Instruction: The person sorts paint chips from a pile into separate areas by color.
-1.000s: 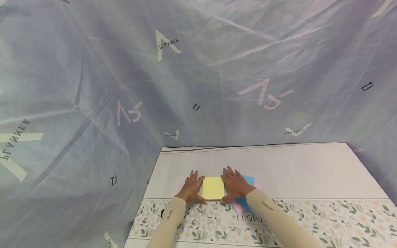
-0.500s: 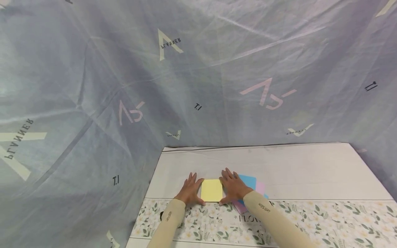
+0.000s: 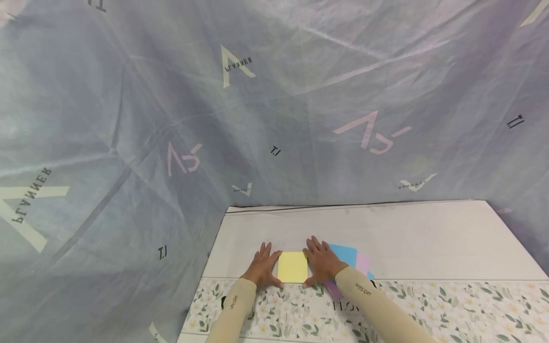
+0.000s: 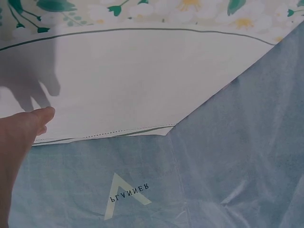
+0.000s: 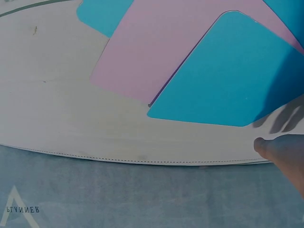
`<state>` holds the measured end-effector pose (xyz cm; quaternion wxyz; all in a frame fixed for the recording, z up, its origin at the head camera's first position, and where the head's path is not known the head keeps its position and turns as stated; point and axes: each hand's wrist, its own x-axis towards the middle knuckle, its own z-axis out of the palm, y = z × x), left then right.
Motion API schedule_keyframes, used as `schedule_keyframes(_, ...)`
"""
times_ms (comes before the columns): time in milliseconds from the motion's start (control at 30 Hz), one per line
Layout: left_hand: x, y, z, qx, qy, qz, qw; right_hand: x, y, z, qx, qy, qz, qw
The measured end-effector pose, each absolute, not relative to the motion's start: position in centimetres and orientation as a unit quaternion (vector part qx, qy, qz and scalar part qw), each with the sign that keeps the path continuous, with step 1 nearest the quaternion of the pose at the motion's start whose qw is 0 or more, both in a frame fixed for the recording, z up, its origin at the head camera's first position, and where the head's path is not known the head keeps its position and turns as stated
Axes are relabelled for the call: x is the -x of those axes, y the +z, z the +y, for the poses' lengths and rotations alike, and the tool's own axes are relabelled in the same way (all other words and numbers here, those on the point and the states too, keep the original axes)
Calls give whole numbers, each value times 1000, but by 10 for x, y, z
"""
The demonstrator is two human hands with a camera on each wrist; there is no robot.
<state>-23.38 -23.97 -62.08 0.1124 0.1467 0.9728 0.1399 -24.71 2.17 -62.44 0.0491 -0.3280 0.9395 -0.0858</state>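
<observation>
A yellow square card (image 3: 292,267) lies flat between the two hands in the head view. On its left side the left hand (image 3: 259,270) spreads thumb and forefinger to the card's near and far corners. The right hand (image 3: 322,263) mirrors it on the right side, fingers extended forward and fingertips right at the edge. Beneath the right hand and wrist, blue cards (image 5: 223,76) and pink cards (image 5: 142,47) lie overlapped in a loose spread, partly hidden by that arm. In the left wrist view only part of the left hand (image 4: 31,126) shows, over the white surface.
The table cover (image 3: 407,238) is white at the back, with a floral band (image 3: 463,300) and printed lettering nearer the person. Grey-blue printed sheeting (image 3: 300,119) rises behind the table and along its left and right sides.
Both hands stay at the yellow card's sides, with the card slightly lower in view. More of the blue and pink cards shows beyond the right wrist. The head view has shifted a little.
</observation>
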Motion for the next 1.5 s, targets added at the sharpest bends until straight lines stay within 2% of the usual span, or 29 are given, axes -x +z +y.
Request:
schedule_keyframes(567,231,-626,-243,-142,141,973,114,244,-629,20,305,-34,951,34)
schedule_keyframes(833,227,-627,-249,-135,155,972,116,244,-630,26,321,-64,944,40)
schedule_keyframes(1200,223,-625,-272,-116,163,972,120,248,-622,65,323,-151,933,39)
schedule_keyframes(1500,212,-619,-297,-86,185,973,111,246,-624,109,285,-147,947,1)
